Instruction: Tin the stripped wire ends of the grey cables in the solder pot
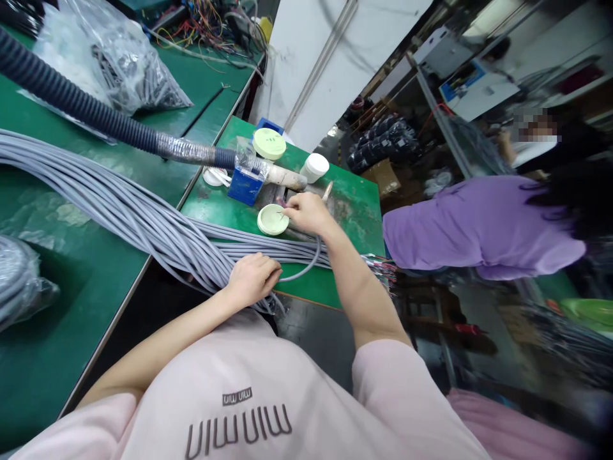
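Note:
My right hand (309, 211) pinches the end of a grey cable (313, 259), with thin wire tips reaching over a round pale-green tub (271, 220). What the tub holds is hard to make out. The cable curves down from beneath my right wrist toward my left hand (253, 278). My left hand lies curled over the large bundle of grey cables (158, 223), its fingers closed around cable near the table's front edge. Stripped, coloured wire ends (383, 268) stick out at the bundle's right end.
A ribbed black hose (96, 115) ends in a pale nozzle (287, 177) beside a blue box (246, 185). A pale-green lid (269, 144) and white jar (316, 167) stand behind. Bagged cables (134, 70) lie left. A person in purple (460, 223) is at the right.

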Motion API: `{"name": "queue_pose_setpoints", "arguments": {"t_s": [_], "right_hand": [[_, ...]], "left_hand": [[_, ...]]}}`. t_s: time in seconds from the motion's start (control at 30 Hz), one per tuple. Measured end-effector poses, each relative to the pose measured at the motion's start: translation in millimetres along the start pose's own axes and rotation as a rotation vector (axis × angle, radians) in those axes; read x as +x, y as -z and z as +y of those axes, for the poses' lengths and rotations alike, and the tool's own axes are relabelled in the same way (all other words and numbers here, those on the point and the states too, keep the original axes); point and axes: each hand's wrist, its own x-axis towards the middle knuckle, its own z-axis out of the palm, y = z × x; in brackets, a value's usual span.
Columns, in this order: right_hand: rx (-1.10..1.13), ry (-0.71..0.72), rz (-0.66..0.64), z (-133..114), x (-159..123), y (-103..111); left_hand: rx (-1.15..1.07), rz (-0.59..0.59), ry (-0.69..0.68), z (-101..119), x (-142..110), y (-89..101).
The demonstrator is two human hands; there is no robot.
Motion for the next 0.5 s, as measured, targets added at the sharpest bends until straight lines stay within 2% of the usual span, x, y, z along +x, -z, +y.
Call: {"name": "queue_pose_setpoints", "arguments": {"t_s": [0.13, 0.27, 0.5], "right_hand": [[0.069, -0.159, 0.107, 41, 1, 7], [0.048, -0.333, 0.126, 74, 13, -3], [0.052, -0.379, 0.071, 94, 31, -22]], "left_hand": [[-0.042, 0.045, -0.033, -1, -1, 0.0], [-0.091, 0.085, -0.027, -1, -2, 0.3], [-0.113, 0.077, -0.032, -1, 0, 1.0]]}}
